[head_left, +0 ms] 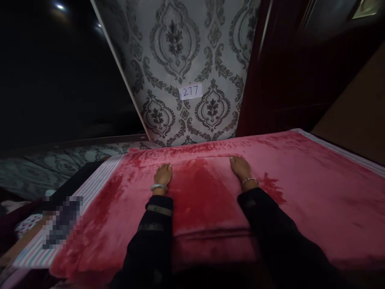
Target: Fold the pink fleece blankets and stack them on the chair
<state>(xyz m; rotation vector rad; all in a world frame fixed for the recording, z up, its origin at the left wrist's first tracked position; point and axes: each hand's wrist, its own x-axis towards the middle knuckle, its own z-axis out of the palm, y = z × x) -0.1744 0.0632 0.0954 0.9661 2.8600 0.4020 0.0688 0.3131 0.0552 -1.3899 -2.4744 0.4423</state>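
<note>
A pink and red plush blanket (303, 192) lies spread over a raised flat surface. A folded red section (198, 196) lies between my arms, with a faint edge along its far side and dark creases at its near side. At the far left corner of that section, my left hand (163, 175) is closed on the plush, its thumb on the inner side. My right hand (240, 166) grips the far right corner in the same way. The fingertips of both hands are partly hidden. Each wrist wears a bracelet, and dark sleeves cover the forearms.
Striped cloth (102, 178) shows along the left edge under the blanket. Beyond stands a patterned wall (180, 116) with a paper label (190, 92) reading 277. A large dark screen (66, 76) is at left, and a dark red wooden panel (279, 76) at right.
</note>
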